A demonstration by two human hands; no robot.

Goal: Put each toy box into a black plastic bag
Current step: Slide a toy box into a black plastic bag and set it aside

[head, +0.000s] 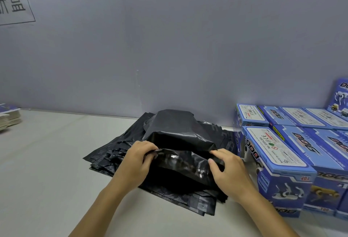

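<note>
A black plastic bag (177, 131) bulges with a box-shaped load and lies on a flat stack of black bags (111, 153) in the middle of the table. The box inside is hidden by the plastic. My left hand (137, 161) pinches the left corner of the bag's near flap. My right hand (226, 172) grips the right corner of the same flap, thumb on top. Several blue toy boxes (278, 163) printed with a robot dog stand in rows at the right.
A grey wall (150, 48) rises right behind the bag stack. A low pile of flat cardboard sheets (9, 118) lies at the far left edge. The white table (47, 170) stretches left of the bags.
</note>
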